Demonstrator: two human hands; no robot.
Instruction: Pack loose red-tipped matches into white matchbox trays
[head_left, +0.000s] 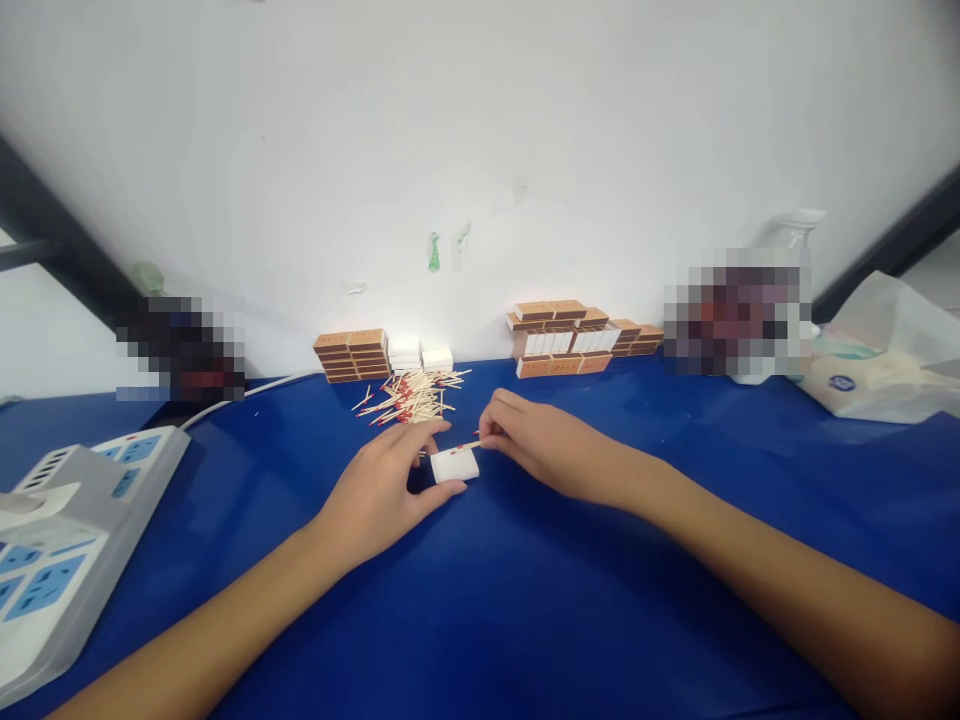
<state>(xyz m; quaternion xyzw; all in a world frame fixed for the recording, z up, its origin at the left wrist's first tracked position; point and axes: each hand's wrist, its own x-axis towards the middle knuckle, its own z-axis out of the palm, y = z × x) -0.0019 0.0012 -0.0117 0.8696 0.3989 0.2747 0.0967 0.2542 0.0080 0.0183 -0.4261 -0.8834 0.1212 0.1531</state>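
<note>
A small white matchbox tray [454, 465] lies on the blue tabletop in front of me. My left hand [386, 475] holds it from the left, with the thumb along the near edge and fingers at the far side. Over the tray's right end, my right hand [510, 435] pinches a match [471, 446] whose red head points left above the tray. Another red tip shows by the right fingertips; how many matches are held is hard to tell. Just beyond the left hand lies a loose heap of red-headed matches [412, 398].
Along the wall stand brown matchboxes [351, 356], white trays [405, 352] and more stacked matchboxes [562, 338] to the right. A large power strip [142, 500] sits at left, its white cable [247, 393] running to the wall. A tissue pack [862, 385] lies far right.
</note>
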